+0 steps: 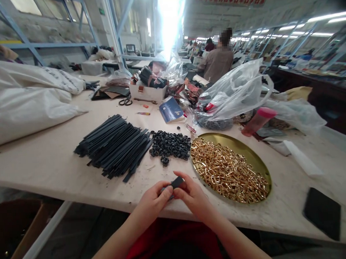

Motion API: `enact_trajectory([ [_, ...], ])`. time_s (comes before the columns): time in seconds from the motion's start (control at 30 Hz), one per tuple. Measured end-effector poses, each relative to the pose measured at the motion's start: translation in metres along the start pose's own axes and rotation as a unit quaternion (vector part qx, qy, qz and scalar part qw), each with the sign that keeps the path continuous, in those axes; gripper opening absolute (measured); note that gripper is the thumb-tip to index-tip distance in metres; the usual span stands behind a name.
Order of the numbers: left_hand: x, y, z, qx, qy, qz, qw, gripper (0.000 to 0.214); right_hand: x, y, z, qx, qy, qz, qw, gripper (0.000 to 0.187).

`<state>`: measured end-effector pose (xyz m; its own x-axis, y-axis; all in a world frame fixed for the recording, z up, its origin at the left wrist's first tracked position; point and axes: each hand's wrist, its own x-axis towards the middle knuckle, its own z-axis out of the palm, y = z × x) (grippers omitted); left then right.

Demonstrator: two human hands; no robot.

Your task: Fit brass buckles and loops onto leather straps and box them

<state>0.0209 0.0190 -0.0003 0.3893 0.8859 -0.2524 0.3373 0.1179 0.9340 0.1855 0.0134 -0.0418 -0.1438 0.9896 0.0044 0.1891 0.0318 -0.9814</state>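
Between my two hands, just over the table's front edge, is a short black strap (pixel 177 182). My left hand (pixel 156 199) is closed on its near end, thumb on top. The fingers of my right hand (pixel 191 193) curl around the other end, partly hiding it. Ahead and left lies a thick pile of long black strips (pixel 113 145). A heap of small black loops (pixel 170 145) sits straight ahead of my hands. To the right, a round gold tray (pixel 256 158) holds many small gold metal buckles (pixel 223 169).
Scissors (pixel 126 101), a blue booklet (pixel 171 109) and a crowded white box (pixel 148 93) lie farther back. Plastic bags (pixel 231 92) and a pink-lidded bottle (pixel 258 121) stand back right. A dark flat phone-like slab (pixel 322 212) rests at right. White sacks (pixel 28 101) fill the left.
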Motion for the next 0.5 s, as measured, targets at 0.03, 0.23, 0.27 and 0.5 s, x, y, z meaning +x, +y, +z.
enact_trajectory([
  [0.03, 0.003, -0.001, -0.001, -0.009, 0.009, -0.008, 1.0, 0.034, 0.007, 0.002, -0.012, -0.068, 0.017, -0.006, 0.997, 0.032],
  [0.23, 0.024, -0.013, 0.002, -0.026, 0.028, -0.065, 0.997, 0.025, 0.072, 0.022, -0.076, -0.555, 0.128, 0.04, 0.821, 0.021],
  [0.27, 0.026, -0.015, 0.003, -0.025, 0.029, -0.077, 0.996, 0.025, 0.08, 0.027, -0.08, -0.564, 0.122, 0.049, 0.815, 0.019],
  [0.5, 0.038, -0.011, 0.006, 0.026, 0.014, -0.072, 0.997, 0.016, 0.078, 0.026, -0.079, -0.564, 0.099, 0.033, 0.819, 0.018],
])
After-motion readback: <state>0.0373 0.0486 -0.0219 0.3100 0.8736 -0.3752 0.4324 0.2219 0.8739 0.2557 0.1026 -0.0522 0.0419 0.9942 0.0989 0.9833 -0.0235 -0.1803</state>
